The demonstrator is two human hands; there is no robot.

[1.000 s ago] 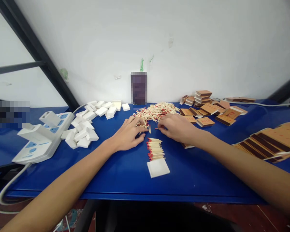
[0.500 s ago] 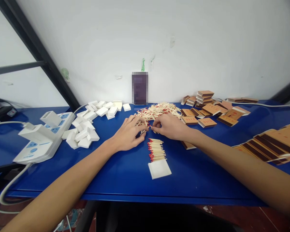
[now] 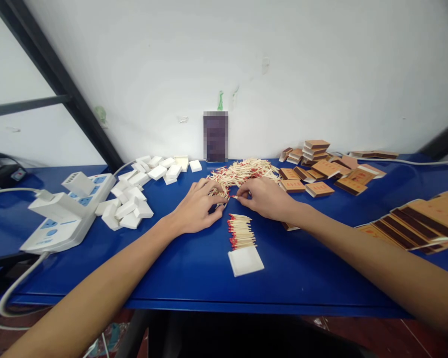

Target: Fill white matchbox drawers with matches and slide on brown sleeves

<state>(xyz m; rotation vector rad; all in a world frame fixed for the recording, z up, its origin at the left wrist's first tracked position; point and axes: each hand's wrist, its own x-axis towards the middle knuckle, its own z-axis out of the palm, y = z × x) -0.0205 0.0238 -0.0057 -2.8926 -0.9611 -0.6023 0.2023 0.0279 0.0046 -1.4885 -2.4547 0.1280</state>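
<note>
My right hand (image 3: 263,197) pinches a match (image 3: 234,197) between thumb and fingertips, its red head pointing left. Close by on the left, my left hand (image 3: 199,206) is open, with its curved fingers over some loose matches (image 3: 217,191) at the edge of the pile. Behind both hands spreads a heap of loose matches (image 3: 248,170). Nearer to me lies a column of matches (image 3: 241,231) laid side by side, red heads to the left. A white matchbox tray (image 3: 246,261) sits at the near end of that column.
White matchbox trays (image 3: 130,191) are heaped on the left beside a power strip (image 3: 65,219) with plugged-in chargers. Brown matchbox sleeves (image 3: 323,171) lie back right, with flattened ones (image 3: 421,223) at far right. A blurred-out dark panel (image 3: 215,136) leans on the wall.
My right hand has shifted slightly toward me, and the match in its fingertips now shows more plainly. My left hand stays almost where it was.
</note>
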